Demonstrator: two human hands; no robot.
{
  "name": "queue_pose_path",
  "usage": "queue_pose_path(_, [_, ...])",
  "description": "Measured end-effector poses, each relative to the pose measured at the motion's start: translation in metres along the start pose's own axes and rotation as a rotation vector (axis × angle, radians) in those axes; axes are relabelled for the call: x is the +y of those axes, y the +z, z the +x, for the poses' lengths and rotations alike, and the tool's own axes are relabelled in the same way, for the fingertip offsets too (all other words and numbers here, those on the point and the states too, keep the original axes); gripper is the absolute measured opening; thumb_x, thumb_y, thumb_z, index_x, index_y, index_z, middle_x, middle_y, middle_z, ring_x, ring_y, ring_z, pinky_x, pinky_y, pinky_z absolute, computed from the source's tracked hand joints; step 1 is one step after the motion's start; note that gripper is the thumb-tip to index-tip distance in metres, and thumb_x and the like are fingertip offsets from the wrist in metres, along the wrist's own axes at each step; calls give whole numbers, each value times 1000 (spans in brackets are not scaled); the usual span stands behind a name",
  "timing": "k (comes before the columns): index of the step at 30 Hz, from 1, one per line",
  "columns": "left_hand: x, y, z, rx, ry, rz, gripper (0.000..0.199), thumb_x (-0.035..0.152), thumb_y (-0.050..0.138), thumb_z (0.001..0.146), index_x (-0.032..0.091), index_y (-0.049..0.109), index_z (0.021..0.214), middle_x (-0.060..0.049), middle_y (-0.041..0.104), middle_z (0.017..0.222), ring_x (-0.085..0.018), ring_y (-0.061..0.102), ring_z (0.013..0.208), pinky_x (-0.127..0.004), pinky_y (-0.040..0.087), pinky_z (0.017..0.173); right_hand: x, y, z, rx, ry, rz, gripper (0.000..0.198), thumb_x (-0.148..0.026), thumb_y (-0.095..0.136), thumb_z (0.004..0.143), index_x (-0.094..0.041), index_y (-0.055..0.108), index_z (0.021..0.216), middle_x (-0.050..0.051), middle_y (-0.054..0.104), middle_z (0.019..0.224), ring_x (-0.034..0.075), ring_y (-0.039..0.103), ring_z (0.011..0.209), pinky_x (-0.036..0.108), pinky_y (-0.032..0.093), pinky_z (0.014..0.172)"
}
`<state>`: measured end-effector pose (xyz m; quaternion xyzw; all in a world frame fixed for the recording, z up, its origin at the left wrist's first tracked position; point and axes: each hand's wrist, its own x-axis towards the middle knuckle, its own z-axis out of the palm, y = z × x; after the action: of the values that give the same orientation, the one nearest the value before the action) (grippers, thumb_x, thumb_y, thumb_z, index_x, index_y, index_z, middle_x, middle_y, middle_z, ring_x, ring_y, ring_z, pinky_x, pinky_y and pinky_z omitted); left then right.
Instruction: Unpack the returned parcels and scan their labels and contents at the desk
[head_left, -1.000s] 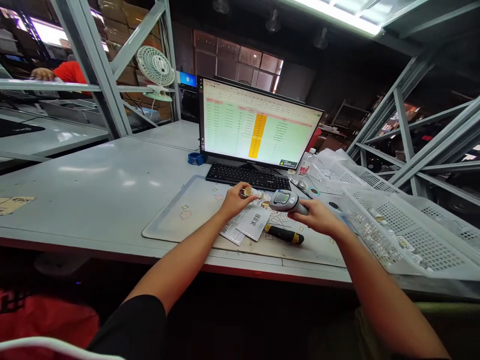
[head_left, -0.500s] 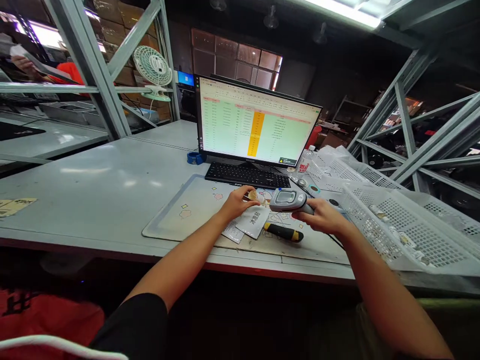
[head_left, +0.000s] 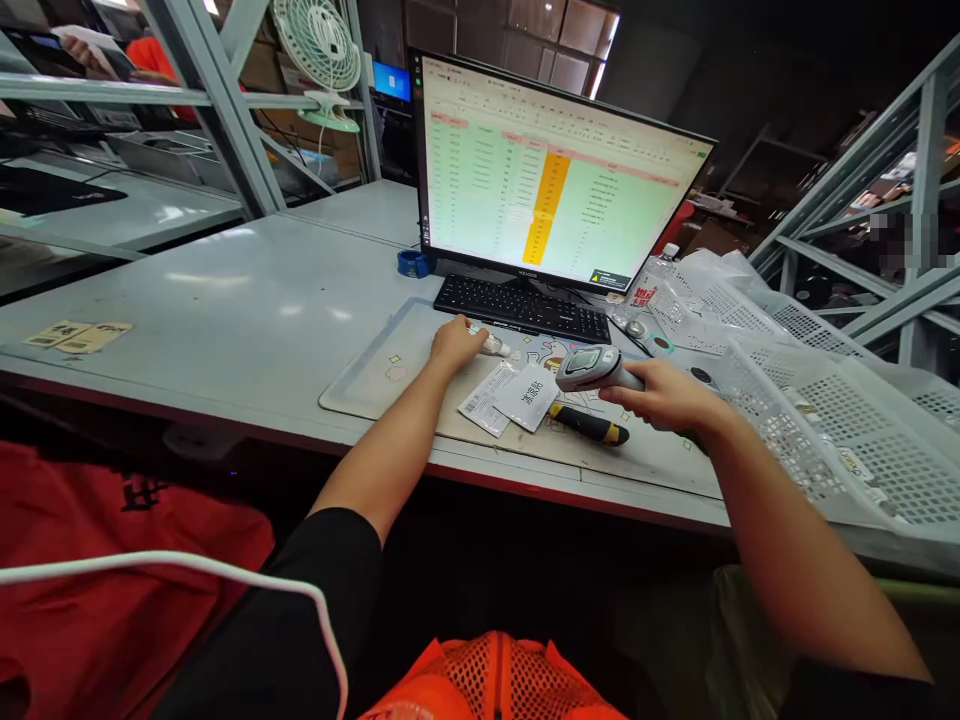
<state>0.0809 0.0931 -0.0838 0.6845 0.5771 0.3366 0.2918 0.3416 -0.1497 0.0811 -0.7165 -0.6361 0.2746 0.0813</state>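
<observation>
Head view: small tube point(head_left: 491, 345) lying on the desk mat point(head_left: 390, 365), just in front of the keyboard point(head_left: 523, 308), cap end pointing to 3 o'clock. Left hand point(head_left: 452, 345) pressed down over its near end, fingers curled on it, tube pinned rather than lifted. Right hand point(head_left: 664, 393) closed round the grip of a grey barcode scanner point(head_left: 592, 368), head aimed toward 9 o'clock at the tube, held just above the worktop point(head_left: 225, 300). Between both hands: two flat packets, a white printed sachet point(head_left: 530, 397) partly over a labelled slip point(head_left: 484, 403); yellow-black utility knife point(head_left: 589, 424) touching the sachet's 4 o'clock corner, right under the scanner.

Judged step: scanning the tube's code. Doing it well likely means rolling the tube so the code faces up, keeping fingers off the print, steadying the scanner nose, tilting slightly to dodge glare, aiming clear of the slip's barcode to avoid a wrong read. Code itself too small to make out.

Further out: monitor point(head_left: 551, 200) with green sheet and orange column at 12 o'clock, blue tape roll point(head_left: 413, 263) at its left foot, white perforated baskets point(head_left: 832, 440) at 3 o'clock, desk fan point(head_left: 319, 45) at 11 o'clock, another person's hand point(head_left: 79, 50) with paper far at 10 o'clock.
</observation>
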Motion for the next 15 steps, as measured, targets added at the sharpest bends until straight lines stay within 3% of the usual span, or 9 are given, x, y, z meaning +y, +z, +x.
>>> queue_pose_path(5, [-2, 7, -5, -24, 133, 98, 42, 31, 74, 84, 19, 70, 125, -17, 56, 146, -38, 51, 137, -49, 40, 117, -34, 7, 20, -172, -72, 5, 44, -60, 70, 91, -17, 68, 101, 3, 62, 69, 16, 57, 54, 26, 40, 45])
queue_pose_path(10, [0, 11, -7, -106, 168, 152, 44, 44, 69, 94, 16, 71, 129, -17, 63, 141, -39, 54, 135, -51, 38, 117, -67, 33, 45, -286, -195, -69, 41, -58, 69, 95, -17, 63, 89, 3, 64, 69, 15, 57, 56, 26, 39, 49])
queue_pose_path(15, [-2, 10, -7, -127, 176, 193, 47, 49, 66, 98, 17, 71, 132, -15, 64, 143, -37, 55, 136, -52, 37, 119, -82, 49, 53, -323, -158, -173, 43, -60, 66, 98, -18, 65, 96, 3, 67, 75, 18, 63, 62, 27, 43, 53])
